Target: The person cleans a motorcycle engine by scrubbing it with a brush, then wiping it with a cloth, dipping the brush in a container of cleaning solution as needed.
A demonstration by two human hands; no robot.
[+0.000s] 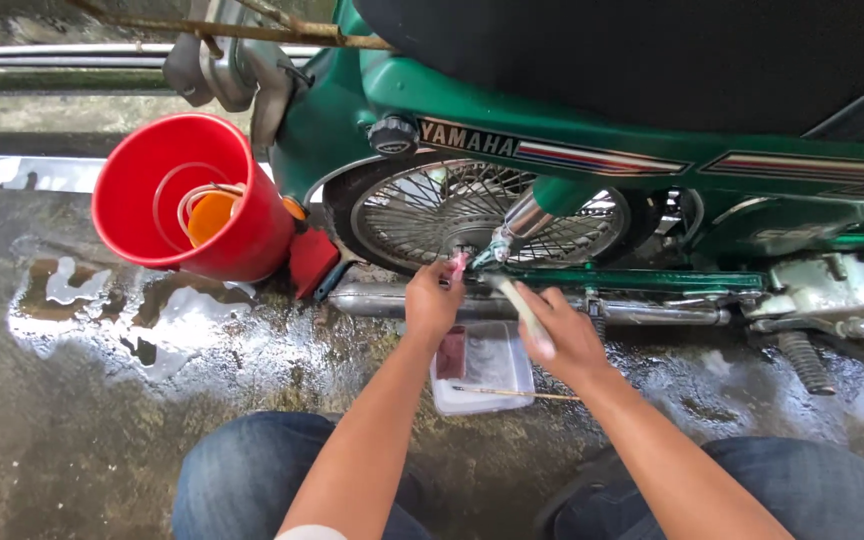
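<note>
A person crouches on the wet concrete floor (102, 420) beside a green motorcycle (592, 130), knees in blue jeans at the bottom edge. The left hand (433, 302) pinches a small pink rag (459, 263) against the hub of the spoked rear wheel (422, 215). The right hand (564, 338) grips a pale-handled brush (522, 305) angled toward the same hub. Under the hands a clear plastic tray (497, 375) sits on the floor, a thin stick (512, 393) lying across it. A red bucket (187, 195) stands by the wheel

A green motorcycle (592, 120) with striped side trim stands beside a red bucket (167, 190) holding an orange cup (210, 215).
</note>
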